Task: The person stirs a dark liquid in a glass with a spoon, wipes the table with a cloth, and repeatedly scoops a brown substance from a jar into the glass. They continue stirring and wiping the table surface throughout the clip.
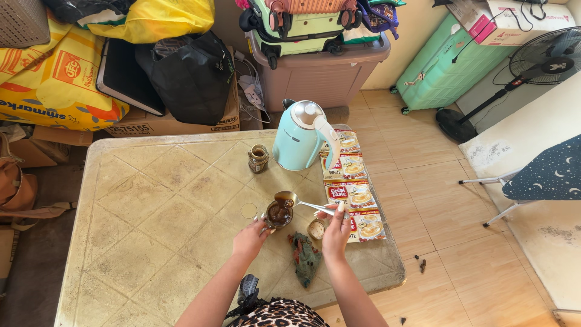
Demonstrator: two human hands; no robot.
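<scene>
From my remote seat I see the left hand (250, 238) cupped against the near-left side of a small glass cup (279, 214) of dark brown liquid, fingers curled around its wall. The cup stands on the worn, cream table (151, 206), whose top is scored with diamond-shaped lines, right of its middle. The right hand (336, 229) pinches the thin handle of a shiny metal spoon (295, 200); the rounded bowl hangs just above the cup's far rim and carries brown liquid.

Just left of the cup lies a flat round lid (249, 210). Between the cup and the right hand sits a small open round container (316, 229), pale inside. A crumpled dark green cloth (305, 257) lies near the table's near edge, between my forearms.

Farther back stands a smooth, pale blue kettle (301, 136) with a silvery lid and white handle, and just left of it a small glass jar (258, 158) of dark contents. A row of glossy red and white sachets (357, 195) runs along the table's right edge, from beside the kettle to next to the right hand.
</scene>
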